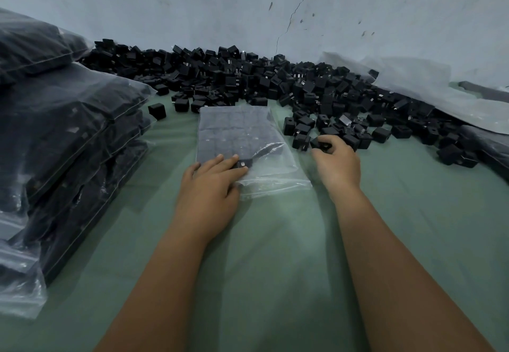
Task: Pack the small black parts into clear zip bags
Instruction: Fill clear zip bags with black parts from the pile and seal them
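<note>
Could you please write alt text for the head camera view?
The left hand slides a black part into a clear bag on green cloth, while the right hand picks another from the pile. Filled bags are stacked at left.

A: Where's open room?
B: Bare green cloth [275, 255] toward six o'clock.
A: And what blocks?
B: Stacked filled bags [68, 136] at nine, heap of black parts [248, 79] across twelve to three, half-filled zip bag [239, 136] centre.
</note>
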Motion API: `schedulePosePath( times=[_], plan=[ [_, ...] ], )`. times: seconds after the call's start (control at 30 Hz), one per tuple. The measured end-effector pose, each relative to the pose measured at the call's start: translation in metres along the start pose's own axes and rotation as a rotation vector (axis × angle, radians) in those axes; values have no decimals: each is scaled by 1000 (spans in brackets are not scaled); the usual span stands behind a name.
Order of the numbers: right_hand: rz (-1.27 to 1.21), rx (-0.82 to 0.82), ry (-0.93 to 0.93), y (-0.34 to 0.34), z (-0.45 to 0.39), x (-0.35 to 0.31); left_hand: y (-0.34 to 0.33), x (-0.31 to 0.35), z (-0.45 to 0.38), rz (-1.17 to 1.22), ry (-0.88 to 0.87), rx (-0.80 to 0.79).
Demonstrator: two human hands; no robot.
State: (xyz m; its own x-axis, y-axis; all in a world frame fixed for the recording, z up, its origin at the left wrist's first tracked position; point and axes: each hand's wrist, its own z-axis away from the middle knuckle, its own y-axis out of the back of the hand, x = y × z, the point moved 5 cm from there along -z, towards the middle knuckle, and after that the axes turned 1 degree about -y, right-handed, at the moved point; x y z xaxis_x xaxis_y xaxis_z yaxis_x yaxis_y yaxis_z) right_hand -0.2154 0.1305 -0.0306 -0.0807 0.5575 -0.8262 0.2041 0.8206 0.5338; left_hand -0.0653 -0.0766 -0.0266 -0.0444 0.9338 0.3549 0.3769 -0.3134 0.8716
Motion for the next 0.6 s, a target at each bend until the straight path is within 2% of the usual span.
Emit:
schedulePosePath(
  times=[0.2,0.37,0.47,0.6],
  plan=[
    [-447,131,-31,23,19,2,0,-1,0,8,9,6],
    [-407,160,17,23,49,-11,0,1,1,2,8,3],
    [-387,86,123,17,72,-27,0,1,2,-1,9,-21],
    [-418,-122,296,0,106,-48,1,1,2,33,21,-30]
  ],
)
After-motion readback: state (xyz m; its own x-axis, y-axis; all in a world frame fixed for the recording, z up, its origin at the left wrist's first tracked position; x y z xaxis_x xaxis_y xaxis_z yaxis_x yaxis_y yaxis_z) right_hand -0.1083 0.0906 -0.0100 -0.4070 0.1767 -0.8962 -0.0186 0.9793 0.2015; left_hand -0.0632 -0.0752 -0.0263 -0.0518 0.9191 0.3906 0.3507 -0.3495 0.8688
